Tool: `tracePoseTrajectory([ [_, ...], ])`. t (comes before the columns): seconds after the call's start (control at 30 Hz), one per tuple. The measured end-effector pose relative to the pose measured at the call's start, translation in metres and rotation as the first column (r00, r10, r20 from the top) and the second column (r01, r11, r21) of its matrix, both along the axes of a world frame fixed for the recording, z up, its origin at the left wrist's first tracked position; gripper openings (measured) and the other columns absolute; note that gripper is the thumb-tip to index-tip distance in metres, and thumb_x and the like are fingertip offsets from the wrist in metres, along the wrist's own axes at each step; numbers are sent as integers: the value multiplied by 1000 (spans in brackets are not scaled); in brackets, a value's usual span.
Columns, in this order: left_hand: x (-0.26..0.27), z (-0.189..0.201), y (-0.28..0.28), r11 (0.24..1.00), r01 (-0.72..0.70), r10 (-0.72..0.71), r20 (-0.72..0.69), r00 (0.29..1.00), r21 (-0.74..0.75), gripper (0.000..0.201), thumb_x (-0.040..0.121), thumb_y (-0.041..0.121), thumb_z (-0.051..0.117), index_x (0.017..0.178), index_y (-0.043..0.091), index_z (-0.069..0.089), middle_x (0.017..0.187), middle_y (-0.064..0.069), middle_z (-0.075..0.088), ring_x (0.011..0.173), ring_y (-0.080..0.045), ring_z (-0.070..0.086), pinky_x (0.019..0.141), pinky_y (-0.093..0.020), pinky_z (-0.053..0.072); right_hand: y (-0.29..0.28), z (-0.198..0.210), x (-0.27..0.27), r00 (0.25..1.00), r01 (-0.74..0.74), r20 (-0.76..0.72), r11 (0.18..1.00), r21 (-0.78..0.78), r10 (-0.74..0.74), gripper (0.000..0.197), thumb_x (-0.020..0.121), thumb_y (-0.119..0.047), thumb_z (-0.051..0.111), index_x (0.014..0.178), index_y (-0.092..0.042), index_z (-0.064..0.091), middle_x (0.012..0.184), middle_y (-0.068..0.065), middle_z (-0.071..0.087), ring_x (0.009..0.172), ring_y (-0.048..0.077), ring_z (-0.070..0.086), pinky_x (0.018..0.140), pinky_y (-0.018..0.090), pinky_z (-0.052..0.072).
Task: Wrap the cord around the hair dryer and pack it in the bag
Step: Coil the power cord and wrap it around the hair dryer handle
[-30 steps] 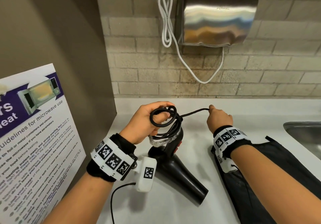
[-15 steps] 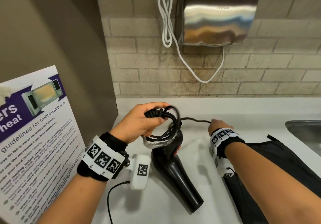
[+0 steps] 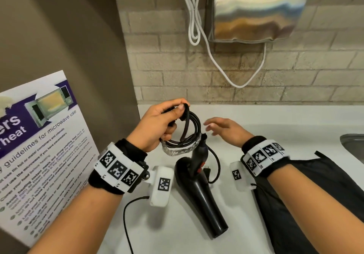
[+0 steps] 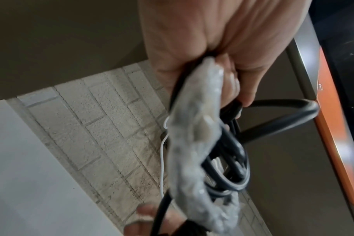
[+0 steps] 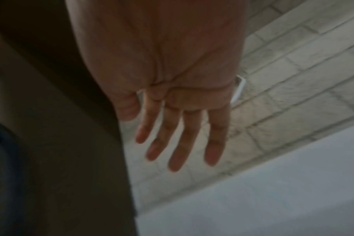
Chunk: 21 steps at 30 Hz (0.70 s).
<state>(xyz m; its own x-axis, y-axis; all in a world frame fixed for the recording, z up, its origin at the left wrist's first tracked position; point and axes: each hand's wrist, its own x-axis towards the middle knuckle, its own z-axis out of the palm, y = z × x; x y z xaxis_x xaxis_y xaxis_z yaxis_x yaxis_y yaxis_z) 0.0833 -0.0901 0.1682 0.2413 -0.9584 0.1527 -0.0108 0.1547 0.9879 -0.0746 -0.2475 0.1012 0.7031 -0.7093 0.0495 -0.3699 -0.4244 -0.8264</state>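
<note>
A black hair dryer (image 3: 201, 192) lies on the white counter, nozzle toward me, handle pointing up and back. My left hand (image 3: 161, 123) grips the coiled black cord (image 3: 189, 129) above the handle; part of the coil is wrapped in clear plastic (image 4: 194, 143). The cord's loose end with its plug (image 3: 206, 172) hangs beside the handle. My right hand (image 3: 222, 128) hovers just right of the coil with straight fingers (image 5: 180, 143), holding nothing. The black bag (image 3: 315, 194) lies flat under my right forearm.
A poster board (image 3: 39, 155) leans against the brown wall at the left. A steel hand dryer (image 3: 256, 11) with a white cable (image 3: 195, 17) hangs on the brick wall behind. A sink edge (image 3: 352, 145) shows at the far right.
My right hand has let go of the cord end, which now hangs by the handle, and opened its fingers near the coil. My left hand keeps its grip on the coil.
</note>
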Motion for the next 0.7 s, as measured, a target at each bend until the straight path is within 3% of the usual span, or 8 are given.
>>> tracePoseTrajectory([
  [0.07,-4,1,-2,1000,-10,10,9,1000,-2,17,94,15,45,93,21,61,52,15,50,38,-3,19,36,-11,14,24,17,-2,981,-190,-21,977,99,193,28,99,-22,33,115,-18,56,104,-2,62,90,1,60,76,18,44],
  [0.13,-8,2,-3,1000,-22,22,15,1000,-4,16,93,15,46,93,22,61,52,15,50,38,-3,20,36,-11,14,32,19,-7,963,-255,-49,957,137,264,29,99,-24,31,118,-23,54,111,2,62,99,13,59,80,24,43],
  [0.23,-14,3,-5,1000,-23,23,29,999,-4,17,93,16,46,93,22,61,53,15,51,38,-3,20,37,-11,14,35,15,-13,965,-262,39,954,142,259,27,99,-20,32,112,-26,54,94,-5,62,83,11,56,75,25,43],
  [0.33,-20,4,-4,1000,-19,18,69,997,12,17,94,16,46,92,23,62,54,13,52,37,-3,19,36,-11,13,34,14,-17,974,-226,62,964,141,219,28,99,-16,33,95,-30,56,76,-14,51,66,-2,46,63,12,39],
  [0.4,-24,5,0,1000,-2,-1,107,994,28,16,92,23,48,89,24,63,58,11,54,37,-4,20,37,-12,12,33,18,-20,976,-218,46,971,96,215,23,98,-15,38,89,-23,59,74,-8,52,62,-4,47,59,8,36],
  [0.5,-28,5,5,1000,-12,10,168,986,9,20,78,42,53,81,26,65,55,10,53,37,-5,20,39,-14,10,20,22,-23,994,-77,74,995,-70,82,26,94,-15,47,70,-20,57,69,-1,51,59,-3,45,62,12,34],
  [0.63,-31,-1,4,993,-118,111,251,962,13,14,82,16,66,71,24,65,57,-2,42,37,-8,19,37,-13,14,7,37,-25,959,185,244,971,-150,-145,22,93,-15,47,73,-14,54,65,-6,46,60,4,41,51,3,33],
  [0.7,-32,-5,4,988,-144,124,281,952,52,16,83,8,64,77,23,63,49,7,44,34,-6,20,34,-13,16,5,48,-28,912,264,363,951,-160,-192,21,93,-12,47,73,-14,54,64,-7,45,60,3,41,52,2,33],
])
